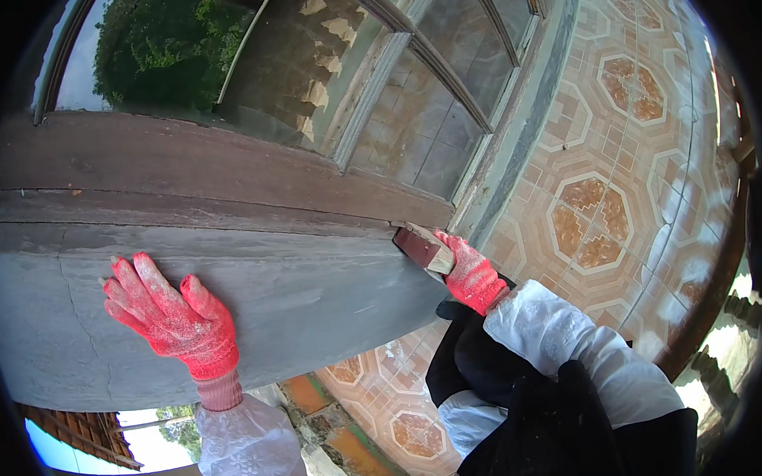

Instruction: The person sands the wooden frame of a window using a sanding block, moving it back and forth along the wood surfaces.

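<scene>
right hand [473, 277] grips sanding block [423, 247] against sill [231, 268]; left hand [174, 316] flat, open on sill

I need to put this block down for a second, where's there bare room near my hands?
The grey sill is bare between the left hand, pressed flat on it, and the right hand holding the block. The tiled floor to the right is bare too. It is crowded where the block meets the wooden frame.

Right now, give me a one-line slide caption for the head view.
Left red-gloved hand pressed flat on grey concrete sill; right red-gloved hand holds small wooden block against weathered wooden window frame.
</scene>
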Demonstrator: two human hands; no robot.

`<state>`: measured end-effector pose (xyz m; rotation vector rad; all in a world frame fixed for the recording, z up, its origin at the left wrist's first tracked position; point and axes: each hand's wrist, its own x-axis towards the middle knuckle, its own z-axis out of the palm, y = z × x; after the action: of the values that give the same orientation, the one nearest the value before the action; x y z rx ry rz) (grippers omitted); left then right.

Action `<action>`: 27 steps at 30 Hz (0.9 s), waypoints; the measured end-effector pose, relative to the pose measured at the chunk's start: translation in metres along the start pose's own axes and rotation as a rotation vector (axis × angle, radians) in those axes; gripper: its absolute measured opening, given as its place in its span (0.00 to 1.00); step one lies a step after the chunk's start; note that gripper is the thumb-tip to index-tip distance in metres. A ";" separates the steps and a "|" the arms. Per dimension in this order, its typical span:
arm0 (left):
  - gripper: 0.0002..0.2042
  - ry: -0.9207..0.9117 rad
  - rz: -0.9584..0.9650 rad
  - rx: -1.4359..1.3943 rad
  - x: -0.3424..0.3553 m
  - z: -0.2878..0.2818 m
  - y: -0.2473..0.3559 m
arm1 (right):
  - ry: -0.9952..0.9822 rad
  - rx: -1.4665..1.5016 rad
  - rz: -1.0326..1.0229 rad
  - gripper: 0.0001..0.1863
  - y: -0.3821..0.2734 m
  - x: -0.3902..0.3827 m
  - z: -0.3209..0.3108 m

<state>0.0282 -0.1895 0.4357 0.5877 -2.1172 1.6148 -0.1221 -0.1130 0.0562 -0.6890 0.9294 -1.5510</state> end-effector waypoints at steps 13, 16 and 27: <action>0.23 -0.003 -0.006 0.033 -0.006 -0.002 -0.006 | 0.166 -0.460 -0.252 0.35 -0.027 -0.013 0.029; 0.23 -0.033 -0.001 0.037 -0.010 -0.003 -0.007 | 0.210 -0.555 -0.317 0.33 -0.033 -0.031 0.039; 0.24 -0.034 -0.026 -0.015 -0.005 -0.004 -0.005 | 0.236 -0.596 -0.463 0.29 -0.005 -0.007 0.019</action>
<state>0.0353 -0.1869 0.4384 0.6391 -2.1351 1.5841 -0.1075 -0.1095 0.0703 -1.2254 1.5182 -1.7918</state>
